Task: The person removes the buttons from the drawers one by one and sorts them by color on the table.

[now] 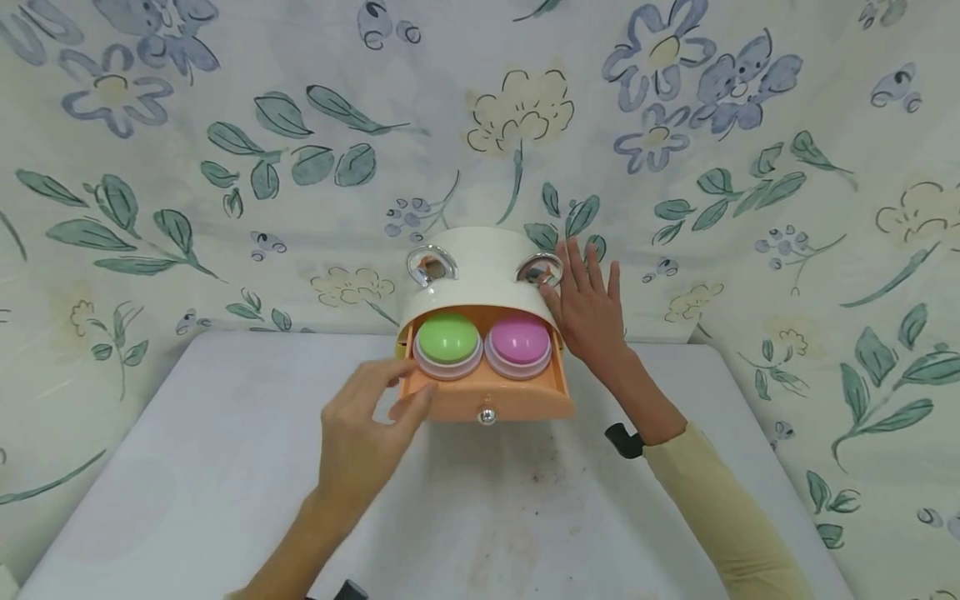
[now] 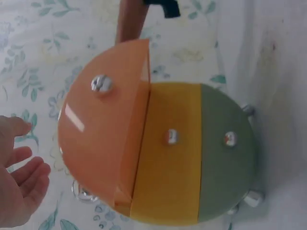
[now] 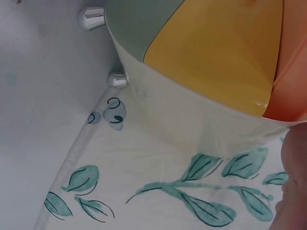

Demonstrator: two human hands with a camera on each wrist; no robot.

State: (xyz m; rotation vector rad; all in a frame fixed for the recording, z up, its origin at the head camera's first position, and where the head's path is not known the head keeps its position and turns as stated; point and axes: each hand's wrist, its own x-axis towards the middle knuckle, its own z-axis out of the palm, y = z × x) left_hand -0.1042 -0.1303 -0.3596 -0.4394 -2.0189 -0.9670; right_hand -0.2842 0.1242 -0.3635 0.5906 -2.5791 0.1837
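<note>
A rounded white drawer box [image 1: 483, 262] stands at the back of the table, with its orange top drawer [image 1: 442, 404] pulled out. In the drawer sit a round container with a green domed lid [image 1: 447, 338] and one with a pink domed lid [image 1: 519, 340]. My left hand [image 1: 360, 433] is at the drawer's left front corner, thumb and fingers parted and nothing between them. On the other side, my right hand [image 1: 588, 317] rests against the box's right side with fingers extended. Below the orange drawer, the yellow drawer [image 2: 168, 177] and green drawer [image 2: 228, 177] are closed.
Two silvery loops [image 1: 432, 265] stick up from the box top, and short silver feet [image 3: 92, 18] support it. A floral cloth [image 1: 300, 208] hangs right behind. The white table [image 1: 225, 458] has small dark specks in front of the box.
</note>
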